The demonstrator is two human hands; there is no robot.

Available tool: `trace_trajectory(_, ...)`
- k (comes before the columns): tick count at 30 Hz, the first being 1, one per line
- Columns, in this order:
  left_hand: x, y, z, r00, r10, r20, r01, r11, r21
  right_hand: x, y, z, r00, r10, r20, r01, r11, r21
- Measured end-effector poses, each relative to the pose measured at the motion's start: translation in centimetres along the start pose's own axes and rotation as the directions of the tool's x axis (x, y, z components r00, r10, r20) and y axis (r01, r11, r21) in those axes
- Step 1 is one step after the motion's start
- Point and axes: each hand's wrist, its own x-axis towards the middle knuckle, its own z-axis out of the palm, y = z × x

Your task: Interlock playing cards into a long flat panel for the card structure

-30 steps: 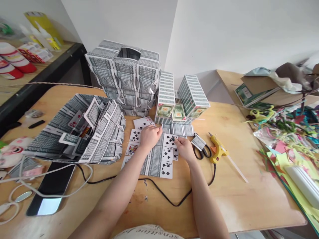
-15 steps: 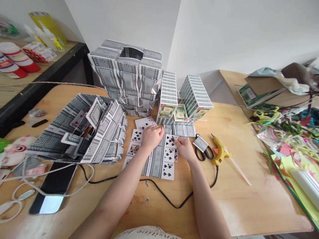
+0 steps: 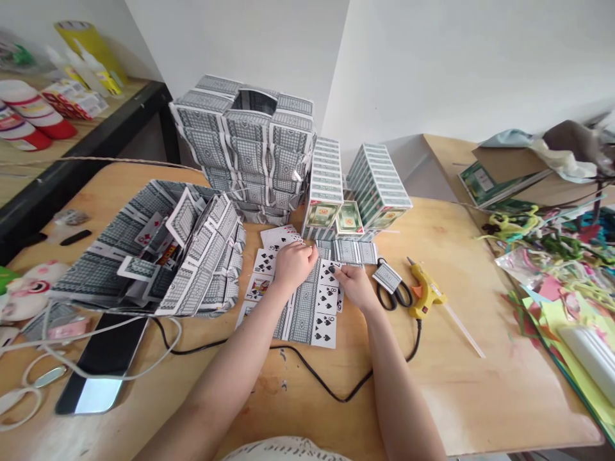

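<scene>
A sheet of joined playing cards [image 3: 304, 307] lies on the table, grey backs in the middle and spade faces along its right side. My left hand [image 3: 295, 262] is closed at the sheet's top edge; its fingertips are hidden, so what it grips cannot be made out. At the upper right, the closed fingers of my right hand [image 3: 350, 282] pinch the seven of spades, thumb on top. More face-up cards [image 3: 259, 287] stick out to the left, partly under my left forearm. A strip of cards [image 3: 355, 251] lies just behind my hands.
Card boxes [image 3: 323, 186] are stacked behind the hands, beside a large card-covered structure [image 3: 250, 144]. An open card-built container [image 3: 192, 269] stands left. Scissors [image 3: 394, 296] and a yellow glue gun [image 3: 425, 291] lie right. The black cord [image 3: 317, 378] crosses in front; a phone [image 3: 103, 365] lies left.
</scene>
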Motion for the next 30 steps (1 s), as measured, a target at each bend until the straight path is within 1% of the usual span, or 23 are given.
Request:
trace_trajectory(6, 0.0, 0.0, 0.0, 1.000, 0.003, -0.005, -0.003, 1.000, 0.006, 0.1, 0.4, 0.1, 1.000, -0.009, 0.013, 0.009, 0.999, 0.049)
trace_trajectory(10, 0.0, 0.0, 0.0, 1.000, 0.007, -0.008, -0.007, 1.000, 0.012, 0.1, 0.3, 0.1, 1.000, -0.002, 0.016, 0.002, 1.000, 0.021)
trace_trajectory(13, 0.0, 0.2, -0.2, 1.000, 0.003, -0.009, -0.003, 1.000, 0.008, -0.2, 0.1, 0.0, 1.000, -0.018, -0.007, 0.018, 1.000, 0.018)
trace_trajectory(17, 0.0, 0.5, -0.8, 1.000, 0.000, -0.020, -0.001, 0.998, -0.069, -0.8, 0.1, 0.1, 0.998, -0.048, -0.045, 0.053, 0.991, 0.121)
trace_trajectory(18, 0.0, 0.6, -1.1, 0.999, -0.016, -0.033, 0.012, 0.994, -0.108, -1.0, 0.1, 0.1, 0.997, -0.052, -0.051, 0.060, 0.986, 0.154)
trace_trajectory(20, 0.0, 0.6, -1.6, 0.993, -0.084, -0.082, 0.066, 0.977, -0.205, -1.1, 0.3, 0.1, 0.997, -0.054, -0.061, 0.066, 0.976, 0.207)
trace_trajectory(23, 0.1, 0.4, -2.5, 0.959, -0.243, -0.144, 0.175, 0.911, -0.374, -1.1, 0.5, 0.0, 0.997, -0.038, -0.067, 0.056, 0.956, 0.288)
trace_trajectory(26, 0.2, 0.2, -3.8, 0.922, -0.366, -0.129, 0.261, 0.832, -0.490, -1.3, 0.7, -0.2, 0.998, -0.016, -0.063, 0.039, 0.923, 0.383)
trace_trajectory(30, 0.0, 0.4, -6.1, 0.892, -0.435, -0.123, 0.295, 0.767, -0.570, -2.1, 0.6, -0.6, 0.999, -0.020, -0.045, 0.039, 0.892, 0.450)
